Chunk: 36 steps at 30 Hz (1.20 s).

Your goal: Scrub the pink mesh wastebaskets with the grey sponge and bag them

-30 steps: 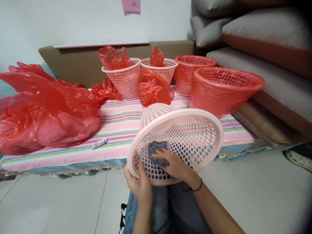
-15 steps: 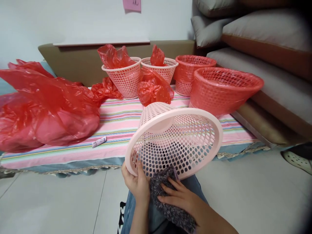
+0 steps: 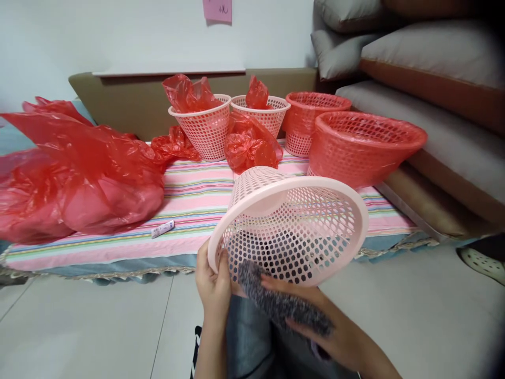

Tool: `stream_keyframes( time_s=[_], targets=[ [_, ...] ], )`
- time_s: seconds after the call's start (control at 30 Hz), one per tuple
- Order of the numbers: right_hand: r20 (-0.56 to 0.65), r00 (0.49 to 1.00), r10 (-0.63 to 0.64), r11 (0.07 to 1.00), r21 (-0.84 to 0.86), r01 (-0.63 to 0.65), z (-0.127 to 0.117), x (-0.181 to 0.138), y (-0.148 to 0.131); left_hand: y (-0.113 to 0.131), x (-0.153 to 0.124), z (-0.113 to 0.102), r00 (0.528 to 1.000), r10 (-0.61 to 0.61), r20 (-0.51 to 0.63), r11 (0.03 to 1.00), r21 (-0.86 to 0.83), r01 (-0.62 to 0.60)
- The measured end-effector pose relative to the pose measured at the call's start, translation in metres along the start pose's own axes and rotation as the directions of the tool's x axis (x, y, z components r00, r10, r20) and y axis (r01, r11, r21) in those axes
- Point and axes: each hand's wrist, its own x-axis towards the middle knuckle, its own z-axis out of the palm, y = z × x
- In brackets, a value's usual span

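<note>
A pale pink perforated plastic basket [image 3: 300,221] lies tilted on its side in front of me, its mouth turned towards me. My left hand [image 3: 213,284] grips its rim at the lower left, thumb inside. My right hand [image 3: 335,331] holds a grey fuzzy cloth [image 3: 276,302] under the lower rim, fingers closed round it. The cloth's tip touches the rim's outer underside. My jeans show below both hands.
A low table with a striped pink cloth [image 3: 189,205] carries two pink baskets [image 3: 205,129] with red bags, two red-lined baskets [image 3: 363,145], a big heap of red plastic bags [image 3: 74,179] and a small white tube [image 3: 162,229]. Cushions [image 3: 426,52] stand on the right.
My right hand pulled the grey cloth out of the basket's inside and brought it down under the lower rim. The basket tipped slightly up and right. My left hand kept its grip.
</note>
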Motion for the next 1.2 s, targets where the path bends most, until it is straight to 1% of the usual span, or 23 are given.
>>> stream_keyframes(
  time_s=[0.07, 0.1, 0.17, 0.2, 0.23, 0.27, 0.33, 0.43, 0.53, 0.6, 0.7, 0.8, 0.83, 0.9, 0.97, 1.03, 1.1, 1.2],
  targets=[
    [-0.106, 0.993, -0.053, 0.998, -0.019, 0.051, -0.013, 0.019, 0.001, 0.003, 0.003, -0.001, 0.999, 0.041, 0.02, 0.999, 0.021, -0.041],
    [-0.165, 0.982, -0.096, 0.994, -0.068, 0.086, -0.02, 0.033, 0.004, 0.004, 0.004, -0.001, 0.998, 0.057, 0.022, 0.998, 0.029, -0.058],
    [-0.267, 0.944, -0.193, 0.96, -0.251, 0.126, -0.035, 0.068, 0.014, 0.004, 0.003, 0.0, 0.997, 0.074, 0.032, 0.997, 0.034, -0.075],
    [-0.301, 0.923, -0.241, 0.922, -0.369, 0.121, -0.042, 0.087, 0.021, 0.004, 0.003, 0.0, 0.996, 0.078, 0.039, 0.996, 0.036, -0.079],
    [-0.315, 0.914, -0.257, 0.873, -0.482, 0.079, -0.048, 0.107, 0.028, 0.004, 0.002, 0.0, 0.996, 0.08, 0.044, 0.996, 0.04, -0.082],
    [-0.297, 0.927, -0.23, 0.812, -0.584, 0.014, -0.052, 0.127, 0.035, 0.003, 0.001, 0.0, 0.996, 0.081, 0.043, 0.995, 0.046, -0.083],
    [-0.254, 0.965, -0.064, 0.677, -0.722, -0.145, -0.055, 0.16, 0.053, 0.003, -0.001, 0.0, 0.996, 0.082, 0.04, 0.995, 0.058, -0.084],
    [-0.183, 0.982, 0.041, 0.642, -0.748, -0.166, -0.044, 0.188, 0.081, 0.003, -0.002, 0.001, 0.993, 0.09, 0.073, 0.994, 0.061, -0.094],
    [-0.155, 0.985, 0.075, 0.632, -0.757, -0.167, -0.03, 0.193, 0.104, 0.005, -0.002, 0.004, 0.989, 0.106, 0.105, 0.992, 0.063, -0.113],
    [-0.16, 0.983, 0.089, 0.625, -0.76, -0.18, -0.025, 0.192, 0.113, 0.007, -0.001, 0.005, 0.988, 0.112, 0.103, 0.991, 0.064, -0.119],
    [-0.163, 0.981, 0.107, 0.626, -0.756, -0.194, -0.025, 0.191, 0.117, 0.008, -0.001, 0.005, 0.988, 0.103, 0.114, 0.993, 0.044, -0.109],
    [-0.178, 0.976, 0.124, 0.635, -0.742, -0.216, -0.028, 0.192, 0.116, 0.006, -0.005, 0.002, 0.99, 0.081, 0.111, 0.996, -0.04, -0.077],
    [-0.188, 0.974, 0.129, 0.639, -0.735, -0.226, -0.028, 0.193, 0.116, 0.004, -0.009, 0.002, 0.993, 0.056, 0.103, 0.996, -0.075, -0.049],
    [-0.21, 0.968, 0.135, 0.65, -0.719, -0.247, -0.027, 0.193, 0.114, -0.002, -0.017, 0.003, 0.996, -0.036, 0.083, 0.992, -0.121, 0.046],
    [-0.231, 0.963, 0.137, 0.66, -0.704, -0.263, -0.026, 0.194, 0.113, -0.009, -0.029, 0.006, 0.985, -0.156, 0.076, 0.98, -0.111, 0.164],
    [-0.248, 0.959, 0.138, 0.669, -0.69, -0.275, -0.024, 0.195, 0.113, -0.017, -0.04, 0.012, 0.97, -0.238, 0.057, 0.966, -0.087, 0.243],
    [-0.264, 0.955, 0.135, 0.679, -0.677, -0.283, -0.022, 0.195, 0.113, -0.022, -0.048, 0.017, 0.966, -0.256, 0.028, 0.961, -0.103, 0.258],
    [-0.272, 0.954, 0.122, 0.7, -0.658, -0.277, -0.019, 0.195, 0.112, -0.023, -0.05, 0.022, 0.972, -0.233, 0.006, 0.961, -0.151, 0.231]
  ],
)
